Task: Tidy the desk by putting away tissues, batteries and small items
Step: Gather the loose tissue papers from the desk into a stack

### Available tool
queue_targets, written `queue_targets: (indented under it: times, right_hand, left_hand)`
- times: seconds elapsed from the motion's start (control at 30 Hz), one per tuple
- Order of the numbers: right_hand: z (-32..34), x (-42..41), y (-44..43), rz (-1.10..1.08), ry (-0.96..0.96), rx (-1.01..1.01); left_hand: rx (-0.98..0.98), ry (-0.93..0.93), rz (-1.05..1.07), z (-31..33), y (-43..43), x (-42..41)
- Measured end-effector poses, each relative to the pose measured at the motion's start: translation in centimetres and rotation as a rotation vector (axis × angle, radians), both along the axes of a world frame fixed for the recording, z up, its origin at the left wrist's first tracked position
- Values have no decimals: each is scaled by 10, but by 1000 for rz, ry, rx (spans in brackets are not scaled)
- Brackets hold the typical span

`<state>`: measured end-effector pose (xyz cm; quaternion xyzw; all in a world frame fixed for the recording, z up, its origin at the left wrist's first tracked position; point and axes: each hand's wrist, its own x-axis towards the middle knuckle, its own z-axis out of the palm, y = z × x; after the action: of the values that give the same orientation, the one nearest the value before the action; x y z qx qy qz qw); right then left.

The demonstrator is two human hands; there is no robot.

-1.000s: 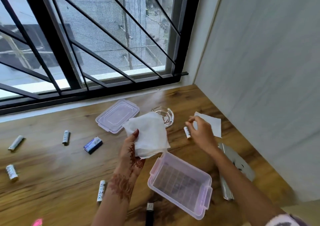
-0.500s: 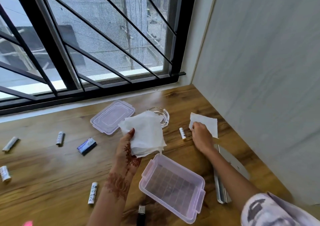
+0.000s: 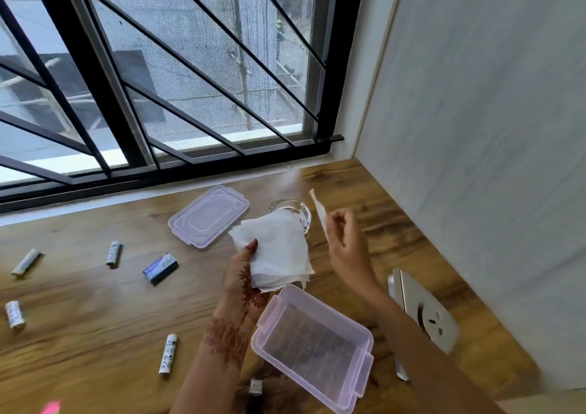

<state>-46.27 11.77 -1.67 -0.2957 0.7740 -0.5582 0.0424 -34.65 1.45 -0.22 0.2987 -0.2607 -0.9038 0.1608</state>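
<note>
Head: four batteries (image 3: 168, 353); both hands (image 3: 242, 271) hold tissues (image 3: 276, 248).

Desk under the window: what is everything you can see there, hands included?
brown wooden desk: 1, brown, under the black-barred window
white cylindrical batteries: 4, white, scattered at its left
stack of white tissues: 1, white, in the left hand
single white tissue: 1, white, in the right hand
translucent pinkish plastic box: 1, open, nearest the person
translucent pinkish lid: 1, flat by the window
clear glass ashtray: 1, clear, behind the stack
small blue-and-black block: 1, left of the stack
silver metal plate: 1, by the right wall
black stick with silver end: 1, bottom edge
pink object: 1, cut off bottom left
left hand: 1, grips the stack
right hand: 1, pinches the single tissue
</note>
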Motion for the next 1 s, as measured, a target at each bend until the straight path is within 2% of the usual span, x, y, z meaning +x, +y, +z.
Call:
queue_targets:
  times: [0.1, 0.23, 0.33, 0.43, 0.57, 0.7, 0.87, 1.0]
  right_hand:
    - [8, 31, -5, 187, 39, 61]
    - [-2, 52, -6, 373, 231, 241]
    - [-8, 59, -5, 382, 318, 336]
    - [-7, 60, 1, 371, 260, 297]
    - [-6, 45, 20, 212, 167, 217]
    - [-18, 22, 61, -74, 33, 171]
    - [-39, 12, 127, -425, -79, 360]
    - [-55, 19, 164, -583, -253, 517]
  left_hand:
    - [10, 18, -25, -5, 2, -3]
    - [34, 71, -30, -10, 3, -5]
    - [60, 72, -110, -7, 3, -3]
    - [51, 60, -79, -11, 4, -5]
    - [8, 97, -67, -17, 7, -7]
    - [-19, 40, -70, -18, 11, -12]
    - [-44, 40, -93, -22, 19, -22]
    - [-65, 39, -136, -25, 26, -30]
